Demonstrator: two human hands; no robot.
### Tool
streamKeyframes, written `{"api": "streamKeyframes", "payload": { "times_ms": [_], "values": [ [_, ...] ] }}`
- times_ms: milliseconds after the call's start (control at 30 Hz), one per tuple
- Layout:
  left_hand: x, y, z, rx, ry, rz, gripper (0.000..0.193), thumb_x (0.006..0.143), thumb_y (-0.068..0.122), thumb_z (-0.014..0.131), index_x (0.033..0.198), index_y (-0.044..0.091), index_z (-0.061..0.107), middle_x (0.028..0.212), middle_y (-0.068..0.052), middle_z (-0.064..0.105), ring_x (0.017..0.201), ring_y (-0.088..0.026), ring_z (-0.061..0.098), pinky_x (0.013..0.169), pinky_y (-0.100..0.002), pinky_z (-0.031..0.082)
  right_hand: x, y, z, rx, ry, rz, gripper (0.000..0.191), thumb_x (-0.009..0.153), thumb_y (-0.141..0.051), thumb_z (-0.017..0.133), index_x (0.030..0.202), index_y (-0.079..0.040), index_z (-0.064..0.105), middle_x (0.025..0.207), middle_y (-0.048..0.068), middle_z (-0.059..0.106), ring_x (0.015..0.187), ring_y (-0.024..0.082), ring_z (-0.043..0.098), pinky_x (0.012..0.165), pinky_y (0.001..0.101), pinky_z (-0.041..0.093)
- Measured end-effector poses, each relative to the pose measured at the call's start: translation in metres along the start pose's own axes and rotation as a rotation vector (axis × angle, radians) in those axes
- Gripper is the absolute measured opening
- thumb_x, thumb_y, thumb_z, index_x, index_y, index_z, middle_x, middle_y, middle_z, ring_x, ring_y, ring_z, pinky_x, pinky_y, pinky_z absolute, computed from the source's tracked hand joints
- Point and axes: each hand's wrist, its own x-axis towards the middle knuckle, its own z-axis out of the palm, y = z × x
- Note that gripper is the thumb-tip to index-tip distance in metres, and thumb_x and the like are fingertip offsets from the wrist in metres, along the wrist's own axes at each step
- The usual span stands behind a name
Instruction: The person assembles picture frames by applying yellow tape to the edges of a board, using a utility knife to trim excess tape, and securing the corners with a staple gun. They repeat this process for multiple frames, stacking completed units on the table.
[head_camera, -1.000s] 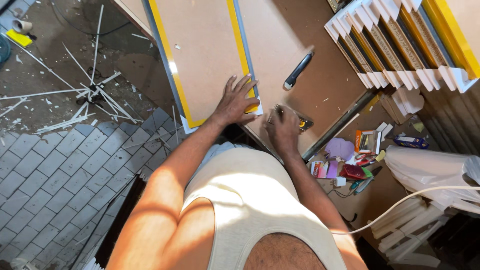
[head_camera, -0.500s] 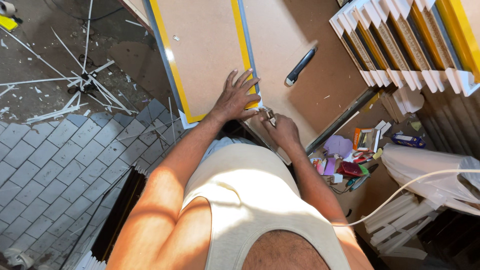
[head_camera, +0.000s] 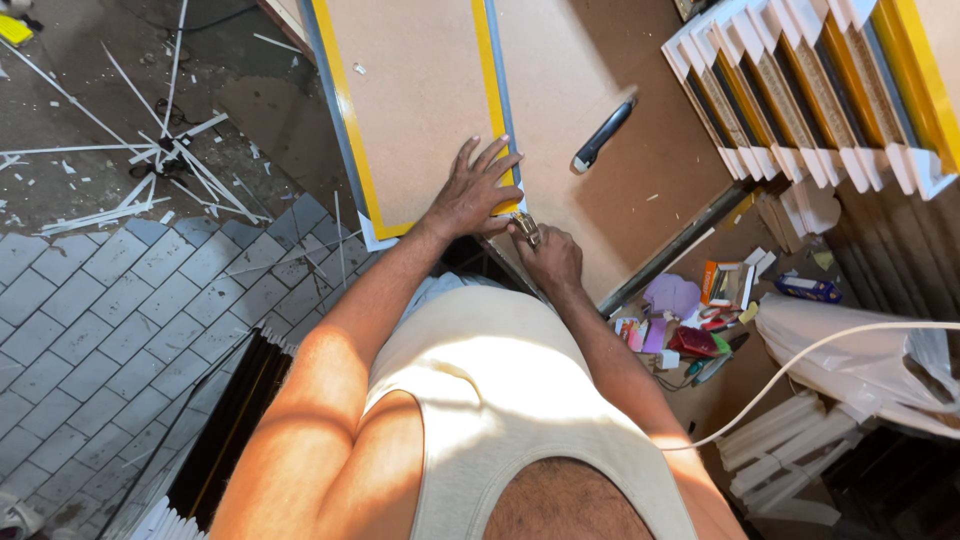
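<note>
My left hand lies flat, fingers spread, on the near right corner of a brown board framed in yellow and grey. My right hand is closed around a small metal tool whose tip meets that same corner of the frame. The frame rests on a brown worktable. A black-handled utility knife lies on the table beyond my right hand, untouched.
Stacked framed panels lean at the far right. Small colourful packets and tools litter a lower surface at right, beside a white bag and a white cord. White strips lie scattered on the floor at left; dark rods lie on grey tiles.
My right hand has slid left along the table edge with the metal tool, up to the frame's corner. The left hand stays pressed on the frame.
</note>
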Motion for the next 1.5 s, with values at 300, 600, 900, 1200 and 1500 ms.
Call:
{"api": "streamKeyframes", "payload": {
  "times_ms": [300, 600, 900, 1200, 1500],
  "values": [
    [-0.046, -0.033, -0.031, 0.139, 0.338, -0.651, 0.086, 0.085, 0.053, 0.084, 0.149, 0.01, 0.048, 0.166, -0.03, 0.024, 0.157, -0.043, 0.013, 0.123, -0.067, 0.009, -0.044, 0.031, -0.04, -0.154, 0.312, 0.031, 0.058, 0.085, -0.061, 0.076, 0.096, -0.003, 0.072, 0.099, 0.016, 0.07, 0.091, 0.034, 0.067, 0.077, 0.0475, 0.053],
    [-0.065, -0.031, -0.113, -1.017, 0.375, -1.054, 0.081, 0.087, 0.025, 0.081, 0.151, 0.001, 0.036, 0.118, -0.017, 0.066, 0.106, -0.025, 0.067, 0.086, -0.04, 0.055, -0.03, -0.011, -0.083, -0.041, 0.449, -0.684, 0.08, 0.072, -0.036, 0.088, 0.132, 0.006, 0.057, 0.133, 0.027, 0.06, 0.125, 0.042, 0.055, 0.109, 0.0552, 0.042],
    [0.009, 0.089, -0.227, -1.388, 0.207, -0.404, 0.083, 0.092, 0.013, 0.07, 0.157, 0.005, 0.019, 0.115, -0.012, 0.072, 0.111, -0.021, 0.071, 0.102, -0.033, 0.052, -0.023, -0.036, -0.126, 0.625, 0.847, -0.618, 0.047, 0.099, -0.022, 0.078, 0.129, 0.003, 0.052, 0.12, 0.016, 0.064, 0.103, 0.024, 0.065, 0.084, 0.0362, 0.055],
    [-0.001, -0.023, -0.185, -1.033, 0.127, -0.718, 0.061, 0.089, 0.019, 0.074, 0.144, 0.004, 0.052, 0.122, -0.008, 0.071, 0.115, -0.015, 0.064, 0.098, -0.03, 0.051, -0.006, 0.029, -0.248, 1.457, 1.226, -0.075, 0.026, 0.1, -0.023, 0.082, 0.098, -0.003, 0.065, 0.091, 0.006, 0.066, 0.08, 0.016, 0.063, 0.075, 0.0325, 0.054],
    [-0.039, -0.181, -0.198, -0.933, 0.126, -0.959, 0.052, 0.09, 0.018, 0.077, 0.137, 0.002, 0.062, 0.118, -0.009, 0.071, 0.105, -0.012, 0.064, 0.089, -0.028, 0.049, 0.056, 0.016, -0.334, 1.929, 1.113, -0.205, 0.033, 0.089, -0.02, 0.074, 0.116, -0.008, 0.058, 0.111, 0.009, 0.063, 0.105, 0.024, 0.069, 0.093, 0.0418, 0.064]
  ]
}}
